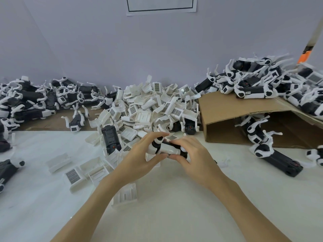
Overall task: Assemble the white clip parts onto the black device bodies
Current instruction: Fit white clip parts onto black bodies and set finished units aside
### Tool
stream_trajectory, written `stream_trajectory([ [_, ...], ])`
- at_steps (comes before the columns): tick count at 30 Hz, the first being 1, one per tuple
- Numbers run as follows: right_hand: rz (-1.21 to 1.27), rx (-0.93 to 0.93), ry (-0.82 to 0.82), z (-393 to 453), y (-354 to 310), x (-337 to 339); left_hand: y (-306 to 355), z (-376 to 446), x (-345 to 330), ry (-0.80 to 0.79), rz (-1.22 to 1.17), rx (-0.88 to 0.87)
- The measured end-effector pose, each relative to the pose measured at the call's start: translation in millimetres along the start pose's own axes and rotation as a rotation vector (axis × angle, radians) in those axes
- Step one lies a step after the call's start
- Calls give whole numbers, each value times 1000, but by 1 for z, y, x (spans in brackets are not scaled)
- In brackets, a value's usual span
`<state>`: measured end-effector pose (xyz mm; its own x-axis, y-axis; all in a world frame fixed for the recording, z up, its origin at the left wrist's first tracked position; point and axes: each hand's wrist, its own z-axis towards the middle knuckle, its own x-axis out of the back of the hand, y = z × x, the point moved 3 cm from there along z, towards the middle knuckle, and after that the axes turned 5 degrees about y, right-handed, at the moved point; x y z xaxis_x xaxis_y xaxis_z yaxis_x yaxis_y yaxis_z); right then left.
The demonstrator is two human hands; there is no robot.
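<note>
White tabletop (166,215) against a plain pale wall (122,49), paper sheet (161,6) taped up top centre; both hands meet at mid-table on one black device body (163,148) with white parts already on it; left hand (139,158) curled round its left end, fingers over the top, thumb below; right hand (189,157) pinching its right end, fingertips on the white piece; body held just in front of the big heap of loose white clip parts (153,103); a few more clips lie loose on the table left of the hands; piles of black-and-white units far left (35,100) and far right on a tipped cardboard box (232,116); bare black body (111,139) lies at the heap's left edge.
</note>
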<state>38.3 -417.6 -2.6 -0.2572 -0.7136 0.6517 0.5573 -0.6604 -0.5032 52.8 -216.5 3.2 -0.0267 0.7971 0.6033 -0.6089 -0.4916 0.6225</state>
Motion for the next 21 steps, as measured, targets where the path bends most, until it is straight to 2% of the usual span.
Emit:
stream_trajectory([
  [7, -18, 19, -47, 3, -8, 6, 9, 1, 3, 66, -111, -4],
  [12, 22, -84, -48, 6, -4, 15, 17, 3, 3, 91, -21, -25],
  [15, 295, -227, -87, 7, 0, 21, 20, 2, 0, 67, 218, -151],
  [17, 450, -299, -88, 8, 2, 25, 16, 1, 3, -6, 282, -190],
  [21, 610, -402, -228, 7, 4, 22, 14, 1, 8, -41, 139, -221],
])
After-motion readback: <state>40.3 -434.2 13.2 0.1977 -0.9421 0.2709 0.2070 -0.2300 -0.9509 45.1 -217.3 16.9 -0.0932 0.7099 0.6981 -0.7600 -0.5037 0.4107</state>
